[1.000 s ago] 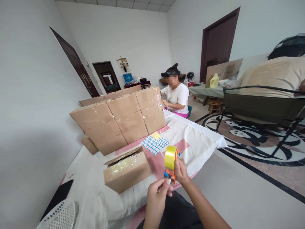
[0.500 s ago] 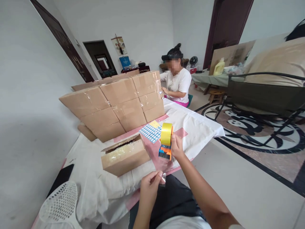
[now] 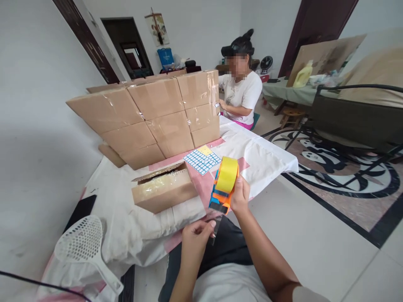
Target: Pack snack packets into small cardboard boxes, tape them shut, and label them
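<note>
My right hand (image 3: 241, 195) grips an orange and blue tape dispenser (image 3: 221, 196) that carries a roll of yellow-tinted tape (image 3: 228, 174). Below and to its left, my left hand (image 3: 199, 233) pinches the free end of a clear tape strip (image 3: 215, 230) between thumb and fingers. The strip stretches from near the dispenser's cutting edge toward that hand. On the table, left of the dispenser, lies a cardboard box (image 3: 166, 191) with shiny tape along it and a gap at its top flap. Behind the dispenser rests a label sheet (image 3: 203, 160) with blue-edged white labels and a yellow patch.
Stacked taped cartons (image 3: 166, 117) stand at the table's back. A person (image 3: 241, 90) in a white shirt sits beyond them. A white perforated scoop (image 3: 82, 243) lies at the left, by a dark flat object (image 3: 80, 212). A dark-framed chair (image 3: 355, 109) stands right.
The view has shifted, so the cartons sit higher in the picture. The dispenser is turned and tilted a little more, still in my right hand. My left hand keeps its pinch on the tape.
</note>
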Demonstrator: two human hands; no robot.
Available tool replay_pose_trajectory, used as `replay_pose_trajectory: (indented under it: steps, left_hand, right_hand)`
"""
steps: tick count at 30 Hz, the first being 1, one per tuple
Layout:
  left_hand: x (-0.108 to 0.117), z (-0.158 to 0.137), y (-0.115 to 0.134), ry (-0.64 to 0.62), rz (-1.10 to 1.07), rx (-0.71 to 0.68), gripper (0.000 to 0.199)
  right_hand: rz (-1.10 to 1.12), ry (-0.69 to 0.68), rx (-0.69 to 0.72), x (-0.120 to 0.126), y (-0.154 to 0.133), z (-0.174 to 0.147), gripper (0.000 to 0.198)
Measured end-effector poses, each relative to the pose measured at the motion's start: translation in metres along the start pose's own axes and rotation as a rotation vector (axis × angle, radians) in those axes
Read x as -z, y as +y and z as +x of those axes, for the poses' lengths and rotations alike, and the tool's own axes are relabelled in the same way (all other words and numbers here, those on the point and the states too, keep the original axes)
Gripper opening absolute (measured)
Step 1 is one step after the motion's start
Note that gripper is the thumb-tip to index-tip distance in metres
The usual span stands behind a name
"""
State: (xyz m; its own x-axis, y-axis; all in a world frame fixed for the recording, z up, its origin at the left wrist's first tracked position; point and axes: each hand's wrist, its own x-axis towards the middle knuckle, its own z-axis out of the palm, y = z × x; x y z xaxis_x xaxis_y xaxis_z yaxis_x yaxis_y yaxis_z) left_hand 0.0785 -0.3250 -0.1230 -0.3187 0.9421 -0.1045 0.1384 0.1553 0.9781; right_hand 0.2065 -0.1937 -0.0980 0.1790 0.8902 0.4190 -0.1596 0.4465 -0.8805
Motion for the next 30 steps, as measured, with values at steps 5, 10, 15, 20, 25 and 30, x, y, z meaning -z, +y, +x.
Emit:
replay_pose_trajectory:
  steps: [5, 10, 15, 20, 25, 30]
  left_hand:
    - [-0.002, -0.005, 0.002, 0.026, -0.008, -0.029, 0.048]
    - [-0.004, -0.006, 0.007, 0.08, -0.004, -0.051, 0.049]
    - [-0.007, -0.005, 0.006, 0.139, 0.007, -0.076, 0.048]
    - [-0.01, -0.006, 0.0, 0.197, 0.033, -0.101, 0.05]
    - [-0.01, -0.006, -0.004, 0.23, 0.065, -0.123, 0.049]
    - [-0.009, -0.005, -0.007, 0.274, 0.1, -0.158, 0.045]
  right_hand:
    - [0.108, 0.114, -0.096, -0.008, -0.027, -0.016, 0.052]
    - [0.138, 0.231, -0.234, -0.018, -0.037, -0.021, 0.049]
    - [0.185, 0.219, -0.43, -0.023, -0.024, -0.021, 0.04]
    - [0.273, 0.143, -0.537, -0.026, -0.016, -0.02, 0.033]
    - [0.298, 0.174, -0.561, -0.028, -0.012, -0.021, 0.032]
    - [0.252, 0.153, -0.596, -0.03, -0.009, -0.023, 0.029]
